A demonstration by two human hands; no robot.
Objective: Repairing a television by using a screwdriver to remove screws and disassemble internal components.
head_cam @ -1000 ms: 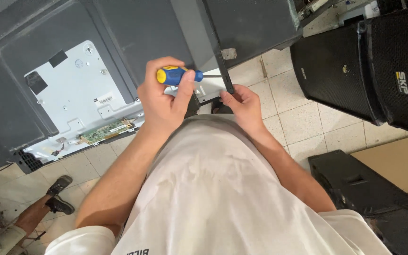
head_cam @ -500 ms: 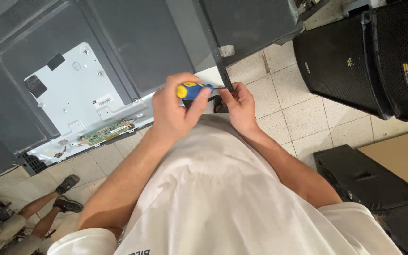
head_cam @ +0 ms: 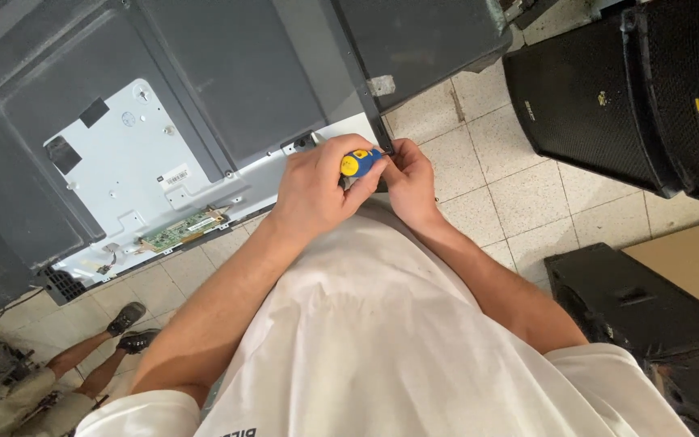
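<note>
Your left hand (head_cam: 313,190) is clenched round the blue-and-yellow screwdriver (head_cam: 360,162), right hand (head_cam: 410,182) pinching at its tip, right by the grey TV panel's (head_cam: 228,89) lower edge.

one screwdriver (head_cam: 359,162) with a blue and yellow handle, two hands, left (head_cam: 315,188) and right (head_cam: 408,182), one grey tv back panel (head_cam: 204,89), one green circuit board (head_cam: 180,232), two black speaker cabinets (head_cam: 608,97).
</note>
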